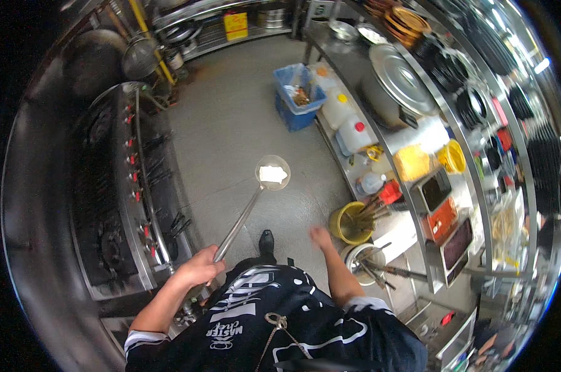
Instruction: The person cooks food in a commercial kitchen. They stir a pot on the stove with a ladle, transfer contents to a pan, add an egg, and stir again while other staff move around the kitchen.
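A long-handled metal skimmer point(242, 218) reaches forward over the floor, its handle end gripped in my left hand point(200, 268). Its round, shallow head holds a pale white chunk point(272, 174) that I cannot identify further. My right hand point(319, 237) hangs at my right side, apart from the skimmer, near a yellow bucket point(352, 223) with several long-handled tools standing in it. I see nothing in that hand, but its fingers are blurred and partly turned away.
On the left runs a dark stove range point(113, 198) with red knobs. A blue bin point(298, 99) with waste stands ahead. Along the right, a steel shelf unit carries a large lidded pot point(398, 80), food trays point(432, 192) and stacked black dishes. A white bucket point(355, 263) sits near my right arm.
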### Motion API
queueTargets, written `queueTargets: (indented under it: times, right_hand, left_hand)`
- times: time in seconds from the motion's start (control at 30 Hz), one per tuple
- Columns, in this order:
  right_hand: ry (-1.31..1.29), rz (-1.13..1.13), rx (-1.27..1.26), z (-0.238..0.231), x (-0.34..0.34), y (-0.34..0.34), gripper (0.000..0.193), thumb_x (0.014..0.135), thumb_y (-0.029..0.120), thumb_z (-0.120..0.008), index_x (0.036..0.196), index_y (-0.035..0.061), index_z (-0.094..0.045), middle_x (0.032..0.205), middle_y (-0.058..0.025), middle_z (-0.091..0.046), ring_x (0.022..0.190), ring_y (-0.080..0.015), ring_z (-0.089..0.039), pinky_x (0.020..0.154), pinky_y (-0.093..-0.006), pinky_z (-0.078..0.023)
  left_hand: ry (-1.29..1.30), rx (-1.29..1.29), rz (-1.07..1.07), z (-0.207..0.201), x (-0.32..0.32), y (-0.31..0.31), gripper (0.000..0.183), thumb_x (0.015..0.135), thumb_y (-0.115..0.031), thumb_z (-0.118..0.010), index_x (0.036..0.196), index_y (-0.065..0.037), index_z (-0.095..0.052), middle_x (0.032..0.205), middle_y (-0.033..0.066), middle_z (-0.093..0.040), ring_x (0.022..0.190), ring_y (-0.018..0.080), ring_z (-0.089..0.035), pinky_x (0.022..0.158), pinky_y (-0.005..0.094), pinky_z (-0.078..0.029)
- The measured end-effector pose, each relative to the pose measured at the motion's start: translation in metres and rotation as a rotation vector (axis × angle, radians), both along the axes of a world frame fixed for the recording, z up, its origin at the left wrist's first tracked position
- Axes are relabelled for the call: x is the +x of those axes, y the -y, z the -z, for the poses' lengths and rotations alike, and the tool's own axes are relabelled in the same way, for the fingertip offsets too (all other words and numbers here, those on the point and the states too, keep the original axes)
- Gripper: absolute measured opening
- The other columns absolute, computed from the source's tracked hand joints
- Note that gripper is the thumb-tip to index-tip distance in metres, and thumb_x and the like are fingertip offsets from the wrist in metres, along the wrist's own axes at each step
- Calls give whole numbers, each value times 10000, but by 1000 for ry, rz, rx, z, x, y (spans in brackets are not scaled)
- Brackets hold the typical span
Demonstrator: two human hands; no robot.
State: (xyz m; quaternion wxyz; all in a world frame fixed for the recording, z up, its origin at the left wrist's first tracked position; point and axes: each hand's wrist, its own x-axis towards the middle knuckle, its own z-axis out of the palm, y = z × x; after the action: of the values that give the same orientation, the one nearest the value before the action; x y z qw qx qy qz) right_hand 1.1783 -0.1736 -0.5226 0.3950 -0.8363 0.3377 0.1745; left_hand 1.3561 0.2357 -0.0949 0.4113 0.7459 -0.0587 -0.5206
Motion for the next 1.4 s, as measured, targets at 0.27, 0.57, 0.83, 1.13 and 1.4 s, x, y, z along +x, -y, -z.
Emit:
queueTargets:
  times: [0.27, 0.57, 0.83, 1.13, 1.4]
  right_hand:
    - [-283, 1477, 412, -81, -521, -92, 331, 961, 235, -584, 1224, 37, -550, 1097, -193, -657, 734, -345, -708, 520, -456, -597]
    - [226, 1818, 355, -134, -626, -297, 381, 982, 268, -602, 1293, 53, -561, 1088, -111, -692, 790, -237, -704, 624, -354, -581]
    - [326, 1974, 308, -162, -636, -449, 339, 972, 269, -639, 1217, 34, -628, 968, -80, -724, 735, -186, -704, 642, -299, -546]
    - [716, 2197, 128, -269, -685, -467, 390, 983, 306, -635, 1239, 11, -632, 1082, -81, -693, 854, -169, -681, 683, -315, -574]
    - [1122, 2209, -85, -379, -793, -438, 464, 1038, 405, -553, 1323, 40, -589, 1195, -82, -675, 957, -156, -665, 777, -299, -544]
  left_hand:
    - [136, 65, 566, 2, -6, 67, 234, 879, -191, -609, 970, -6, -499, 704, 104, -550, 520, 204, -565, 477, 381, -448]
    - [22, -37, 1066, -29, -174, 161, 195, 867, -143, -620, 972, -16, -517, 684, 23, -505, 500, 122, -503, 408, 311, -401]
    - [-159, -93, 1637, -53, -413, 234, 193, 914, -208, -647, 920, -54, -533, 645, 0, -497, 485, 109, -463, 419, 289, -376]
    - [-126, 20, 2180, -87, -707, 293, 213, 934, -223, -636, 840, -68, -525, 630, -5, -474, 493, 121, -457, 441, 301, -356]
    - [-142, 70, 2647, -158, -984, 278, 217, 916, -131, -631, 729, -68, -540, 562, 38, -516, 416, 157, -480, 395, 326, -353]
